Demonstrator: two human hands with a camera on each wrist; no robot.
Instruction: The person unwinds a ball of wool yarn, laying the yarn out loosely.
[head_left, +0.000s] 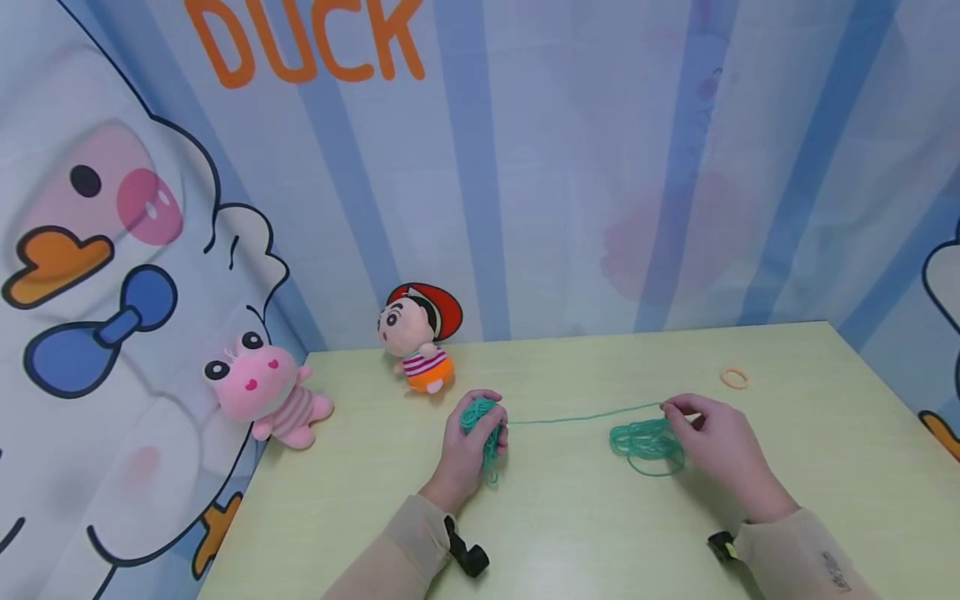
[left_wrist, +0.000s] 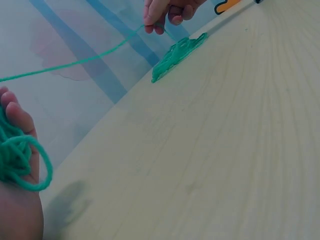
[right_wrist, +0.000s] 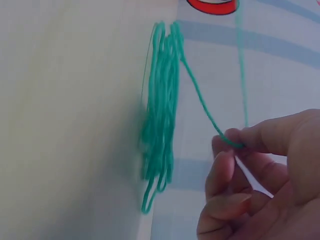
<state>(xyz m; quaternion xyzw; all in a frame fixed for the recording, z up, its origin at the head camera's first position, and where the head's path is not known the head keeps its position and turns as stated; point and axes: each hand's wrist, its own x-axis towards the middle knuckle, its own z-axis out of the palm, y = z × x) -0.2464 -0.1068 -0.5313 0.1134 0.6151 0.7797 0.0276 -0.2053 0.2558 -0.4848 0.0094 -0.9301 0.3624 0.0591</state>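
Note:
My left hand (head_left: 474, 442) grips a bundle of green yarn (head_left: 480, 414), with loops hanging below the fingers. From it a single strand (head_left: 585, 417) runs across to my right hand (head_left: 716, 442), which pinches it between thumb and fingertips. A second, looser heap of green yarn (head_left: 647, 440) lies on the table just left of the right hand. In the right wrist view, the strand passes from the pinching fingers to the long looped heap (right_wrist: 162, 105). The left wrist view shows a yarn loop (left_wrist: 45, 167) sticking out of the left hand.
A pink plush toy (head_left: 273, 392) sits at the table's left edge. Near the back edge stands a plush figure with a red cap (head_left: 423, 333). A small pale orange ring (head_left: 734, 378) lies at the back right. Behind the table (head_left: 555, 533) hangs a printed curtain (head_left: 555, 167).

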